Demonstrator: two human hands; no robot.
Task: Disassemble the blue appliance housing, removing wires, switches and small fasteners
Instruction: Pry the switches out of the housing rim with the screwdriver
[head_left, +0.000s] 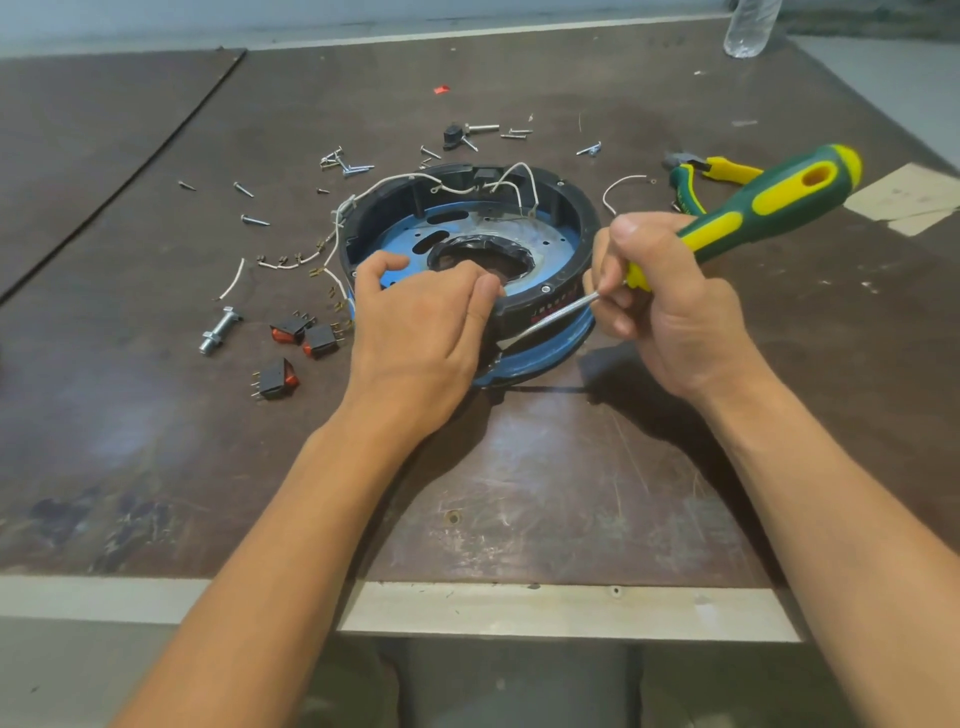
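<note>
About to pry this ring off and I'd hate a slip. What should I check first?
1. Left hand holds housing: ok.
2. Right hand grips screwdriver: ok.
3. Tip seated: cannot tell.
4. Left thumb clear of tip: not ok, it is right beside it.
5. Wires detached: not ok, some are still attached to the housing.

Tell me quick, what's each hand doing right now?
Left hand: grips the housing rim.
Right hand: grips the screwdriver, tip against the housing's side.
</note>
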